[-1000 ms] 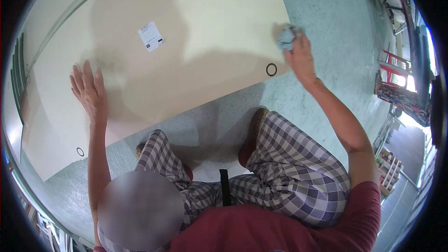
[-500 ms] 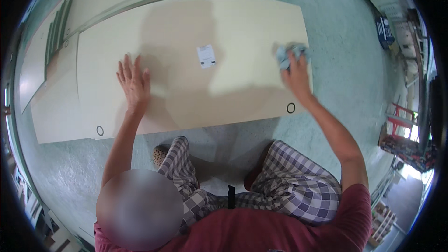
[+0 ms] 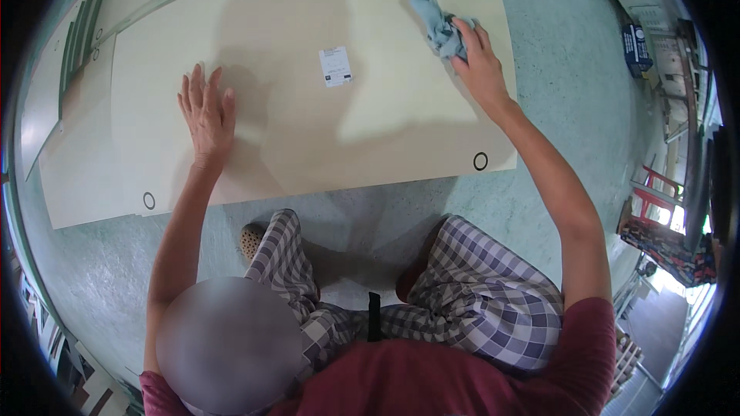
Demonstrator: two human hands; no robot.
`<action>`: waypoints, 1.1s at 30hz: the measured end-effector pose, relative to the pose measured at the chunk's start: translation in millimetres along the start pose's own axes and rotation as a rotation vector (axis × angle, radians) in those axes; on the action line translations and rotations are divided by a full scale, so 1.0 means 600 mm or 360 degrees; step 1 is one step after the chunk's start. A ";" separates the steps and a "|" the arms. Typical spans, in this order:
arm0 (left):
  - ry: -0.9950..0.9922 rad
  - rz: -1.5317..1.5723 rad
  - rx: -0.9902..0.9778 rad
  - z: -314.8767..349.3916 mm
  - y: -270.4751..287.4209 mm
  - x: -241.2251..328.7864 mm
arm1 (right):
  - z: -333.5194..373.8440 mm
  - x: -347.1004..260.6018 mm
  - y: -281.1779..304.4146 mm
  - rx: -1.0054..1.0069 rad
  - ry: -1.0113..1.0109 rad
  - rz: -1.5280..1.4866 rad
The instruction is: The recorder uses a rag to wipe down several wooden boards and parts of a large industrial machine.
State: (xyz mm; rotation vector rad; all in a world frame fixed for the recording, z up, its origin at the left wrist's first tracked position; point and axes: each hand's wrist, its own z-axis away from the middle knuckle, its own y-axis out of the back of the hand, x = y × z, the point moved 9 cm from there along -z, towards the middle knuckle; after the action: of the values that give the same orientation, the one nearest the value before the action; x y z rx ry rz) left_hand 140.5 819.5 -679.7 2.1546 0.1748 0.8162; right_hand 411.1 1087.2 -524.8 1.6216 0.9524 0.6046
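Spreads flat as a large cream panel (image 3: 385,123), above a pale green floor (image 3: 559,62); carries a white label (image 3: 335,67); beyond and right of the label, bears a crumpled blue cloth (image 3: 438,25) under the right hand (image 3: 479,73); left of and nearer than the label, supports the spread left hand (image 3: 206,119); shows dark rings (image 3: 480,161) nearer than the label, to either side; well left of the label, overlaps another cream board (image 3: 73,166); nearer than the label, on the floor, bears a tan perforated shoe (image 3: 250,240).
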 end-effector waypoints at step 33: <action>0.0017 0.0407 0.0133 -0.001 0.098 -0.011 | 0.046 -0.166 0.029 -0.0315 0.0191 -0.0040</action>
State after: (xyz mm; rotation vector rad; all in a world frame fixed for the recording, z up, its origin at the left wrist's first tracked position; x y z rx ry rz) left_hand 126.5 778.1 -639.7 2.2815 -0.0646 0.9796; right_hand 383.4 987.9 -506.0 1.4085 0.9667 0.7614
